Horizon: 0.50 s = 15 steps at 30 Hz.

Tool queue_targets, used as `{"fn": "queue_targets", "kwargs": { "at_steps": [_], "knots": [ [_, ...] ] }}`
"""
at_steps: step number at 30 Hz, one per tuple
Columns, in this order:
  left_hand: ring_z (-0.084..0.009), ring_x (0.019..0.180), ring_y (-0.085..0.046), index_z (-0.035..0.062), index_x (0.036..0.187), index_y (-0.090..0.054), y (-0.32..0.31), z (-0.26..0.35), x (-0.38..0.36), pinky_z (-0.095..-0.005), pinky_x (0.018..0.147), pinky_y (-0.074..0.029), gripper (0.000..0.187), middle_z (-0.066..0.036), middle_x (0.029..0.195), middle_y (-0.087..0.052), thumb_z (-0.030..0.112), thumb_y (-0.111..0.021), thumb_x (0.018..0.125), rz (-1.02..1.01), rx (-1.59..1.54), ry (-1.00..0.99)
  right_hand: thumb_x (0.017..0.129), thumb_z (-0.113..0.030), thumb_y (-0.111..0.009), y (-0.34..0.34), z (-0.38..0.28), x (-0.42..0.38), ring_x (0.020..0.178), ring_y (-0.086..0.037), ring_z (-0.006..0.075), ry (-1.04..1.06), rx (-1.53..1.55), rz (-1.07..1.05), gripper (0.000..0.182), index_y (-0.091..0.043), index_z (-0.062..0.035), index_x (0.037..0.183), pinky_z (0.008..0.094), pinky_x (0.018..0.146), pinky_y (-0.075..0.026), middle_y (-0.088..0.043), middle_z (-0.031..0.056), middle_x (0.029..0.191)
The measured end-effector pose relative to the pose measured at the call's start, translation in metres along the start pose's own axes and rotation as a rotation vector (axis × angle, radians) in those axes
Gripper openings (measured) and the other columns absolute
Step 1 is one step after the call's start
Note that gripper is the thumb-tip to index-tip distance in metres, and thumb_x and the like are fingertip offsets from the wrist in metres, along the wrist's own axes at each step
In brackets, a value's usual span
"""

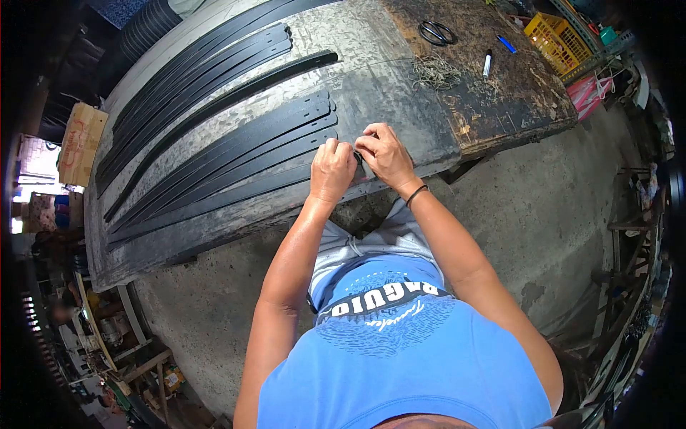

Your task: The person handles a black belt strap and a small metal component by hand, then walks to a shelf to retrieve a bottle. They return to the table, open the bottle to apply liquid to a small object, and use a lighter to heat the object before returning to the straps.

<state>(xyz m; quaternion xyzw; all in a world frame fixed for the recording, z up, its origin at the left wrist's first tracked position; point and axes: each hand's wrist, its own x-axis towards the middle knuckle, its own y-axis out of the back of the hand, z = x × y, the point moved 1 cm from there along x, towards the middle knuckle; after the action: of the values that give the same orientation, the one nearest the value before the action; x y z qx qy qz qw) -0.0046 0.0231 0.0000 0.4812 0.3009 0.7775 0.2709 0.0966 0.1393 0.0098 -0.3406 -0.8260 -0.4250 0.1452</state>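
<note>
Both my hands meet at the front edge of the table, over the right end of the nearest black strip (264, 184). My left hand (333, 170) has its fingers curled closed around the strip's end. Close beside it, my right hand (384, 154) is pinched on a small dark piece at the same end, mostly hidden by the fingers. Several flat black strips with holes in their rounded ends (286, 114) fan out just beyond my left hand. A single thicker black strip (257, 87) lies farther back.
More black strips (236, 57) lie at the back of the table (379, 93). Scissors (436, 33), a tangle of thin ties (436, 73), a marker (487, 64) and a blue pen (506, 44) lie at the right. Beyond them stands a yellow crate (556, 44); a cardboard box (82, 145) is at the left.
</note>
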Motion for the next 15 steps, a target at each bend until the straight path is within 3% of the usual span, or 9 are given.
{"fn": "queue_targets", "kwargs": {
  "at_steps": [12,15],
  "knots": [
    [-0.0337,0.075,-0.057,0.0056,0.087,-0.058,0.001,0.000,-0.001,-0.0429,0.066,-0.049,0.010,-0.013,0.083,-0.054,0.004,-0.065,0.080,-0.006,-0.014,0.004,0.078,-0.010,-0.072,0.000,0.000,0.000,0.095,-0.059,0.0270,0.015,-0.015,0.002,0.011,-0.070,-0.0086,0.088,0.0373,0.083,-0.050,-0.058,0.0067,0.099],
    [-0.0318,0.073,-0.057,0.0055,0.080,-0.059,0.012,0.009,-0.006,-0.0413,0.065,-0.048,0.010,-0.012,0.076,-0.053,0.006,-0.068,0.076,0.034,-0.090,0.028,0.080,-0.009,-0.071,-0.001,0.004,-0.001,0.091,-0.060,0.0267,-0.017,0.069,0.036,0.009,-0.069,-0.0076,0.088,0.0364,0.080,-0.051,-0.058,0.0075,0.097]
  ]
}}
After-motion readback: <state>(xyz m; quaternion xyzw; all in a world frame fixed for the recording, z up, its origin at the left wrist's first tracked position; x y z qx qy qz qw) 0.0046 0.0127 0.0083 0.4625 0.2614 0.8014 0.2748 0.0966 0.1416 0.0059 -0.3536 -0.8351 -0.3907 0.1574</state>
